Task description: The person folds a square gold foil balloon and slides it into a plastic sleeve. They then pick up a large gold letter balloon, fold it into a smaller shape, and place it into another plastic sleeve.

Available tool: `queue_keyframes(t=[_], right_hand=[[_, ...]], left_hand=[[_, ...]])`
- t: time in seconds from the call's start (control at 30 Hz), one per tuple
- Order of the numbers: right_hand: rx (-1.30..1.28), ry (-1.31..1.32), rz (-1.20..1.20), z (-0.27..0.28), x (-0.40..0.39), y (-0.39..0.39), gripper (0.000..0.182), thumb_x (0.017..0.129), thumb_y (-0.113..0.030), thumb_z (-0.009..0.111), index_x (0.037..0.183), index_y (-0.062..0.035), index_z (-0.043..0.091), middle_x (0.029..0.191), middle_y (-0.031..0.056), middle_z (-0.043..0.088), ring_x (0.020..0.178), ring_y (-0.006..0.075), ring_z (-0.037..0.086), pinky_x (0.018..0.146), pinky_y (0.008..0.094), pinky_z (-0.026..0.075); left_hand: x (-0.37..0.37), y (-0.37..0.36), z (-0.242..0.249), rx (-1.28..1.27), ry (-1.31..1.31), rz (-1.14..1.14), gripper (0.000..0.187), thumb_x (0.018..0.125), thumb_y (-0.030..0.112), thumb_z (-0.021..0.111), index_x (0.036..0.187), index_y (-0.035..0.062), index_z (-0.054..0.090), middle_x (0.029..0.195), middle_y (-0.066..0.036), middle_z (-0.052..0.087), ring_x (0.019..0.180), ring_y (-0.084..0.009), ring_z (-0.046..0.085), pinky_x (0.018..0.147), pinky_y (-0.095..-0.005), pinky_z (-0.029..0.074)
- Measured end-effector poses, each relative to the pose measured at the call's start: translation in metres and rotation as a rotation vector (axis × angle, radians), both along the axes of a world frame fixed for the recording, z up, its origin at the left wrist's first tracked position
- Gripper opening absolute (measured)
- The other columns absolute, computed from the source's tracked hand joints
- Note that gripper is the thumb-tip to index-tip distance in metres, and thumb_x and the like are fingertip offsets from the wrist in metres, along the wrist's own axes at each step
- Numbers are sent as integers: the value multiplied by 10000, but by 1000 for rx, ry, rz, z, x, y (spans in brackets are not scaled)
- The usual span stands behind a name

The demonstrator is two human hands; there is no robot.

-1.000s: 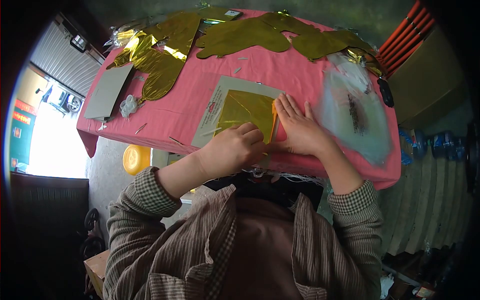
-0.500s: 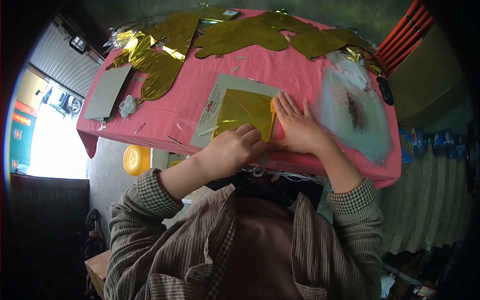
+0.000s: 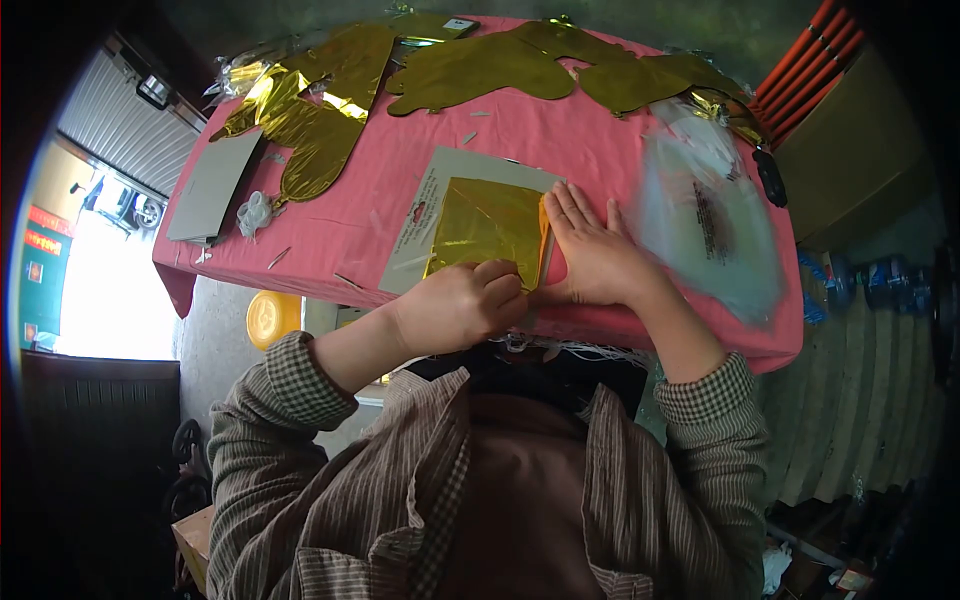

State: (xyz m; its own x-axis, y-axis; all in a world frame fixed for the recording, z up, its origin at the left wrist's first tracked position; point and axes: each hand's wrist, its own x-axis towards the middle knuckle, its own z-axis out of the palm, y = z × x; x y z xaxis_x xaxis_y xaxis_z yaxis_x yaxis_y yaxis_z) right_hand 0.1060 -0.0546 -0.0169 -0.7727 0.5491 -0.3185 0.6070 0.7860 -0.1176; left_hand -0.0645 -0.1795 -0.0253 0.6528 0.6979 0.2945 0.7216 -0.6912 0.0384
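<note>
1. The left hand (image 3: 462, 305) is curled into a loose fist, knuckles up, its grip closed on the near edge of the folded gold foil (image 3: 487, 228).
2. The right hand (image 3: 592, 252) lies flat, palm down and fingers spread, its grip open, pressing the foil's right edge.
3. The foil sits on a grey card (image 3: 432, 205) near the worktop's (image 3: 370, 215) front edge.
4. Both forearms, in checked cuffs, angle inward from the body.
5. Clear plastic bags (image 3: 710, 225) lie toward the right edge; unfolded gold foil shapes (image 3: 480, 70) crowd the far edge.
</note>
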Motion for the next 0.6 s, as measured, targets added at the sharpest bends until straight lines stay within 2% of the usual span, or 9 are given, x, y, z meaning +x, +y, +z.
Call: queue_keyframes(t=[0.17,0.23,0.27,0.33,0.37,0.43,0.57,0.6], right_hand=[[-11,-30,-9,-1,-2,0,1266,608,-695,650,1430,48,40,1514,208,41,1416,279,34,1110,548,75],[-21,-49,-6,2,-3,1,1275,605,-702,647,1430,49,31,1514,209,30,1417,279,24,1106,556,72],[-30,-67,-1,2,-3,1,1284,602,-709,645,1430,49,22,1514,210,20,1417,279,14,1103,564,70],[-43,-71,-2,2,-3,3,1298,596,-719,642,1430,48,10,1514,212,7,1417,282,2,1101,567,67],[-54,-77,-1,2,-4,3,1311,589,-729,639,1429,47,-1,1514,213,-6,1417,285,-9,1099,569,64],[-60,-80,-4,1,-4,3,1324,581,-736,640,1429,46,-9,1514,213,-15,1416,288,-16,1097,573,62],[-79,-97,-5,3,-6,4,1350,564,-750,640,1428,46,-24,1514,214,-28,1416,292,-24,1090,585,56],[-76,-96,-5,4,-6,4,1350,564,-750,640,1428,46,-24,1514,214,-28,1416,292,-24,1090,585,56]], left_hand=[[-3,-1,1,-3,-1,-41,212,700,116,608,876,-3,598,900,-107,571,984,-275,595,691,-320,552],[-3,-5,-3,132,-6,-26,212,697,173,599,844,21,605,892,-104,577,981,-264,587,806,-343,516],[-3,-9,-3,131,-6,-27,212,697,173,599,844,21,605,892,-104,577,981,-264,587,806,-343,516],[-3,-17,-2,83,-53,46,320,725,201,631,978,6,625,1010,-127,602,1068,-279,568,945,-388,451],[-3,-21,-4,81,-52,45,320,725,201,631,978,6,625,1010,-127,602,1068,-279,568,945,-388,451],[-4,-30,-11,18,-137,120,387,757,218,644,1075,1,612,1136,-148,590,1136,-288,539,1010,-422,392],[-8,-37,-10,-59,-215,157,388,787,192,636,1118,-7,595,1205,-169,563,1176,-298,513,1008,-431,392],[-11,-36,-7,-161,-324,153,379,790,173,637,1120,-8,594,1211,-173,560,1181,-305,509,1010,-430,389]])
